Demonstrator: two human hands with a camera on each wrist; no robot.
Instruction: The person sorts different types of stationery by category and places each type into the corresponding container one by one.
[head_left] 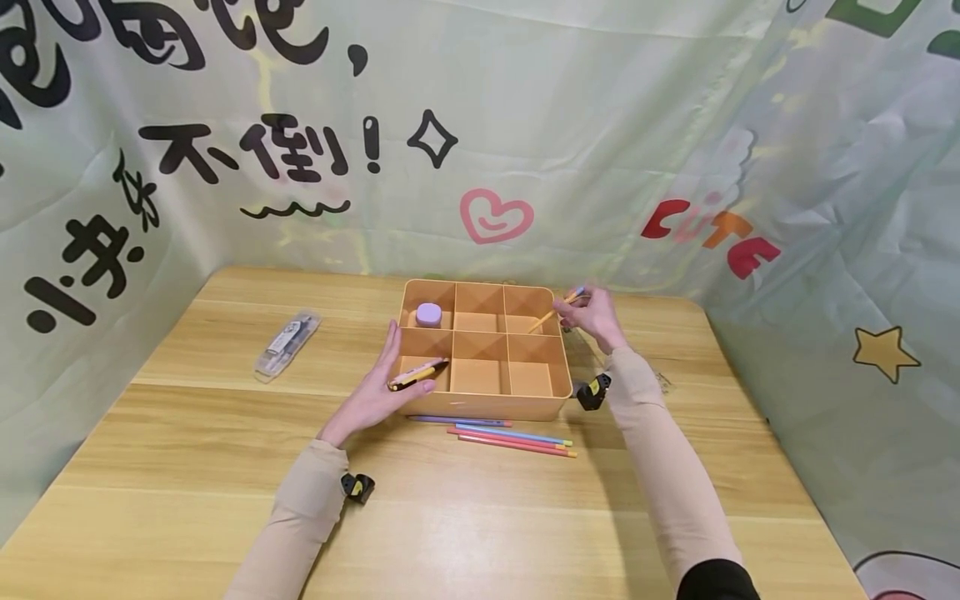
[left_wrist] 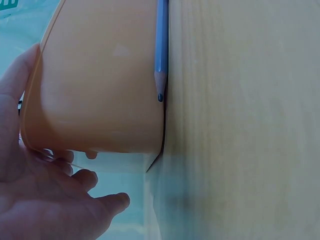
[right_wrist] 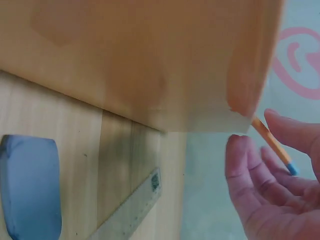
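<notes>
An orange six-compartment organizer (head_left: pixel 480 406) stands on the table. My left hand (head_left: pixel 372 392) rests at its front left corner, thumb over the front rim and fingers along the left wall. My right hand (head_left: pixel 596 317) is above the back right corner and pinches a yellow-orange pencil (head_left: pixel 546 320) with a blue end. That pencil slants over the right wall into the back right compartment. A black-and-yellow pen (head_left: pixel 420 377) and a pinkish one beside it lean in the front left compartment. A small purple item (head_left: pixel 428 314) sits in the back left one.
Several coloured pencils (head_left: pixel 517 445) lie before the organizer, a blue one (left_wrist: pixel 161 45) along its front wall. A clear plastic case (head_left: pixel 287 345) lies to the left. By the right wall are a blue-grey block (right_wrist: pixel 31 187) and a clear ruler (right_wrist: pixel 132 207). Printed cloth hangs behind the table.
</notes>
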